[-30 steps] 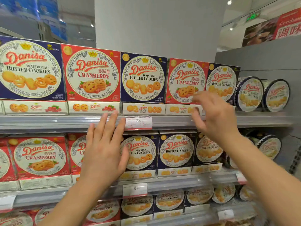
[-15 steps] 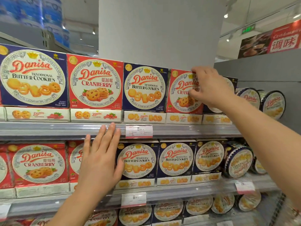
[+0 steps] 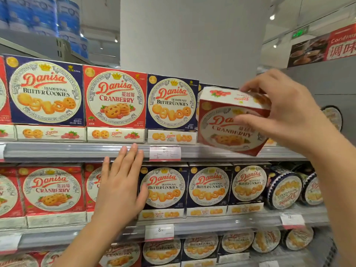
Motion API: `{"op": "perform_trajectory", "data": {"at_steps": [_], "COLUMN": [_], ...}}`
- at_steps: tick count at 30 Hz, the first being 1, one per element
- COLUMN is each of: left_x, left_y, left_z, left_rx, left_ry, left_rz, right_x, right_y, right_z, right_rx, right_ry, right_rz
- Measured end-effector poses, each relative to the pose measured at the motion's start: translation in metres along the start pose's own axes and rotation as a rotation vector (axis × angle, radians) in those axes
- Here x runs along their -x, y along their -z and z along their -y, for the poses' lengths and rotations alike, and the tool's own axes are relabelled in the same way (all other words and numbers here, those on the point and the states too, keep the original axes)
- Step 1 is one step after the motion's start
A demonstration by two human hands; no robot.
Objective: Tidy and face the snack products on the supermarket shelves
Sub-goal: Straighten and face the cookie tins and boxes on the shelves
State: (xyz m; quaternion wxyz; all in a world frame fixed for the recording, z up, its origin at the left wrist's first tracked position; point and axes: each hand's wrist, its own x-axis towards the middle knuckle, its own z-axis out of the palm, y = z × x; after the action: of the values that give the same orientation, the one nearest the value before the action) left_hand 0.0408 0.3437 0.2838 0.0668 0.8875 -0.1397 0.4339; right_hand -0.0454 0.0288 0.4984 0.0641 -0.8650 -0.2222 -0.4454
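Note:
My right hand [image 3: 287,112] grips a red Danisa cranberry cookie box [image 3: 221,130], pulled out in front of the top shelf and tilted so its white top shows. My left hand [image 3: 119,187] lies flat with straight fingers against a red cranberry box [image 3: 92,182] on the middle shelf. The top shelf holds a blue butter cookies box [image 3: 44,91], a red cranberry box [image 3: 115,97] and another blue butter cookies box [image 3: 172,103], all facing front.
The middle shelf carries red cranberry boxes [image 3: 52,189] at left, blue butter cookie boxes [image 3: 209,187] in the middle and round tins [image 3: 285,189] at right. Price tags [image 3: 165,153] hang on the shelf rail. A white pillar [image 3: 192,35] rises behind the top shelf.
My right hand took hold of the cranberry box on the top shelf and drew it out and down toward me, tilting it. My left hand stayed flat on the middle shelf box.

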Motion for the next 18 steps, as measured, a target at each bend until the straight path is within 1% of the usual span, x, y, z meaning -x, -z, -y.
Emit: {"op": "perform_trajectory", "data": {"at_steps": [3, 5, 7, 9, 11, 13, 15, 18], "left_x": [-0.009, -0.025, -0.046, -0.069, -0.092, -0.113, -0.129, -0.143], "left_y": [0.022, 0.05, 0.089, 0.129, 0.16, 0.184, 0.201, 0.213], "left_z": [0.003, 0.018, 0.047, 0.083, 0.121, 0.157, 0.187, 0.214], "left_rx": [-0.022, -0.026, -0.027, -0.093, -0.154, -0.194, -0.262, -0.314], "left_ry": [-0.058, -0.123, -0.156, -0.144, -0.075, 0.01, 0.077, 0.15], "left_rz": [-0.018, -0.114, -0.233, -0.336, -0.375, -0.348, -0.3, -0.152], "right_x": [0.02, 0.032, 0.04, 0.04, 0.033, 0.022, 0.009, -0.008], "right_y": [-0.012, -0.028, -0.047, -0.068, -0.089, -0.11, -0.131, -0.16], "right_z": [0.016, 0.02, 0.026, 0.036, 0.048, 0.058, 0.069, 0.082], "right_rx": [-0.183, -0.264, -0.309, -0.35, -0.397, -0.459, -0.541, -0.694], "right_ry": [0.062, 0.116, 0.175, 0.215, 0.233, 0.221, 0.17, 0.074], "right_rz": [0.112, 0.164, 0.17, 0.169, 0.174, 0.185, 0.208, 0.246]}}
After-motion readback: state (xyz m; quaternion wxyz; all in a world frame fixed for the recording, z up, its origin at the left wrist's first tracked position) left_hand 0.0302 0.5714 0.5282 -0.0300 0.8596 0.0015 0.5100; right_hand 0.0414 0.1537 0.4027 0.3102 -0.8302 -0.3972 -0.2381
